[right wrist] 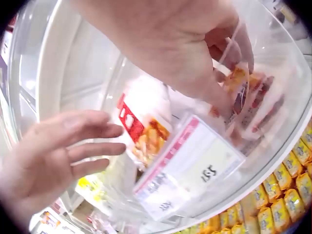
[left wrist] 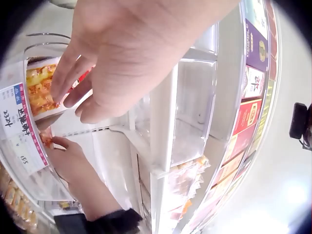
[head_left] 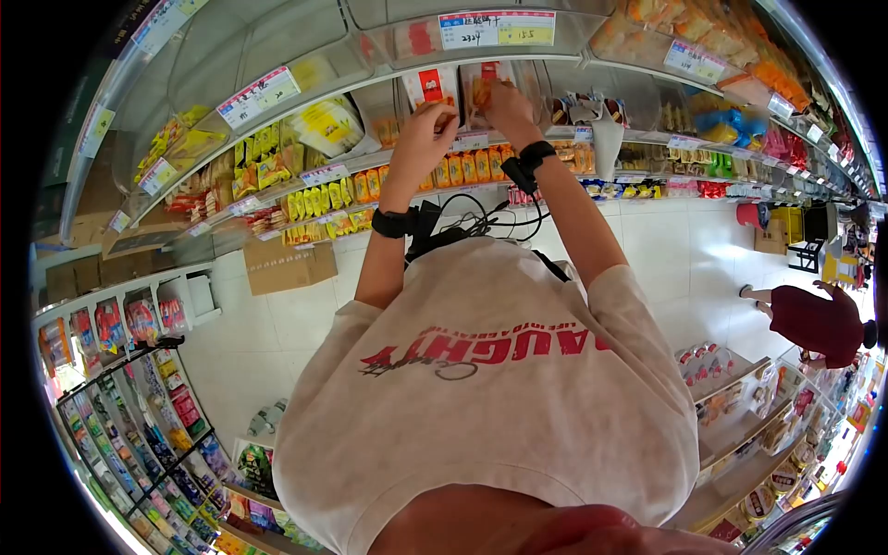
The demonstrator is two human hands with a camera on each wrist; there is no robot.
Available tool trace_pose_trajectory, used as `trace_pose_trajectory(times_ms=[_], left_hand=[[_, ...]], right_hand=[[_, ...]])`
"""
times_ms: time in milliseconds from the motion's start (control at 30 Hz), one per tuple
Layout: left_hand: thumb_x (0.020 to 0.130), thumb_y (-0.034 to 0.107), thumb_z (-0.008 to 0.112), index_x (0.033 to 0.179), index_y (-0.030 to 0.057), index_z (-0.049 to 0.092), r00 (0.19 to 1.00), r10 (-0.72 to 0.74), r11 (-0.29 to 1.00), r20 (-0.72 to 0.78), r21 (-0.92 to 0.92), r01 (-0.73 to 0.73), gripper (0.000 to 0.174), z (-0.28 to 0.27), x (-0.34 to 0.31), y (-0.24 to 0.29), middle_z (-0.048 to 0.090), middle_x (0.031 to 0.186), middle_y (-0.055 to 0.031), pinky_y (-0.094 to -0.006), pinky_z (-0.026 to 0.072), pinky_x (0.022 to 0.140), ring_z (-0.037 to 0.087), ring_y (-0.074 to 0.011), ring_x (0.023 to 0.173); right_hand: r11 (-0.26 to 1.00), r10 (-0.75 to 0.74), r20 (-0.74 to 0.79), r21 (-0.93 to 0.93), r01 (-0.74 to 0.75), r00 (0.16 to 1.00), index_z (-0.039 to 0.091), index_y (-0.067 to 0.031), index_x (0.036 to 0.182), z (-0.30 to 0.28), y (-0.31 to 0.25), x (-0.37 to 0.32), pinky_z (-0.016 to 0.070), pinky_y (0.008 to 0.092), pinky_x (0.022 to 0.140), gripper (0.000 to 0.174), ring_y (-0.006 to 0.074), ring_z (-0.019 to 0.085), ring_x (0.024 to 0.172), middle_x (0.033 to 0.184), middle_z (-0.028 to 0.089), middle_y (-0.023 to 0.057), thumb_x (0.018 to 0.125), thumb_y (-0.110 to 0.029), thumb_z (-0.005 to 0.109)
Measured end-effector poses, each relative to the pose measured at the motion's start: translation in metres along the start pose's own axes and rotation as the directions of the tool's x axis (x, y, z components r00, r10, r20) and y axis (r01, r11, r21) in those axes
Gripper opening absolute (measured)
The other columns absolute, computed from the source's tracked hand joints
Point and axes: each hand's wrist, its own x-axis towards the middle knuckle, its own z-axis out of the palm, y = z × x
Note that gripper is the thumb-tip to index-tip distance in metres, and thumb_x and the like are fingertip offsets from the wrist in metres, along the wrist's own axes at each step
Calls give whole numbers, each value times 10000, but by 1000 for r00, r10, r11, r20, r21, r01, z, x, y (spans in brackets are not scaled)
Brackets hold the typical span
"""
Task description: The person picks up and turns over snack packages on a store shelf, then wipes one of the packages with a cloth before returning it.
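Note:
In the clear shelf bin, a white and red snack packet [right wrist: 152, 139] with orange food showing stands behind a price tag [right wrist: 192, 168]. My left hand [head_left: 425, 139] is beside this packet, fingers loosely bent and holding nothing; the right wrist view shows the left hand [right wrist: 73, 148] with its fingers apart. Deeper in the bin, my right hand [head_left: 511, 109] reaches down among more packets. Its fingers and thumb pinch a snack packet [right wrist: 237, 85] at the top, partly hidden by the hand in the right wrist view. Other similar packets [right wrist: 268, 107] lean close beside it.
Rows of small yellow-orange packs [head_left: 476, 166] line the shelf below. Yellow snack bags [head_left: 328, 125] fill the bin to the left. A cardboard box [head_left: 291, 265] is on the floor. A person in dark red [head_left: 814, 324] is at the far right.

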Motion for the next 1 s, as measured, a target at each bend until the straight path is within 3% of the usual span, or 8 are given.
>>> trace_pose_trajectory(times_ms=[167,267,400,500,567,633,767,1000], left_hand=[[983,198,665,1152,-47,664,988,-142,989,65,-43,145,297,-4,2,8,714,1109,-158,-334,569,828,717,-244,953],[976,275,694,1261,-82,611,978,-204,963,39,-171,207,464,9,7,14,734,1052,-179,-335,568,823,720,-235,954],[923,333,769,1427,-113,463,957,-278,823,89,-491,285,739,43,18,2,716,1076,-170,-315,572,791,710,-206,938],[900,250,799,1421,-80,494,984,-177,896,25,-409,172,688,51,21,7,696,1030,-114,-287,569,751,694,-162,875],[890,181,803,1425,-42,513,993,-116,914,1,-391,108,648,54,23,9,669,976,-77,-275,565,730,677,-138,840],[888,132,797,1427,-6,530,997,-74,924,0,-377,69,617,54,23,23,647,948,-52,-267,562,716,664,-122,817],[903,92,770,1419,66,565,1000,-7,938,1,-347,7,556,51,20,49,613,942,-39,-267,558,702,648,-109,799],[886,49,774,1381,79,611,999,36,938,-18,-343,-40,522,52,16,72,574,925,1,-243,534,708,600,-77,805]], right_hand=[[831,-94,-153,532,162,984,533,17,1354,-52,-2,-46,551,447,904,566,355,642,1163,1275,649,189,902,-246,750],[267,-106,105,961,-74,989,461,67,1442,-51,26,-71,482,402,1043,598,273,593,1239,1381,595,155,999,-290,645],[-470,-435,191,785,-403,880,449,29,1464,-69,35,-106,422,447,1129,626,289,571,1282,1436,552,151,1048,-433,522],[-549,-466,211,693,-468,859,461,13,1453,-92,37,-121,443,430,1110,609,278,578,1279,1430,561,143,1043,-432,533],[-52,-172,55,997,-64,984,521,-5,1402,-91,29,-138,519,386,992,519,229,638,1171,1309,633,120,1036,-368,579],[-14,6,300,954,-300,954,557,-17,1365,-92,35,-139,545,365,927,459,202,661,1114,1242,663,97,1031,-327,603],[-256,-108,270,922,-289,957,601,-47,1319,-81,52,-143,557,353,872,338,170,674,1045,1172,684,63,1038,-235,599],[-261,-109,205,938,-227,973,603,-69,1311,-69,63,-145,557,364,884,310,159,663,1075,1188,676,42,1038,-215,601]])
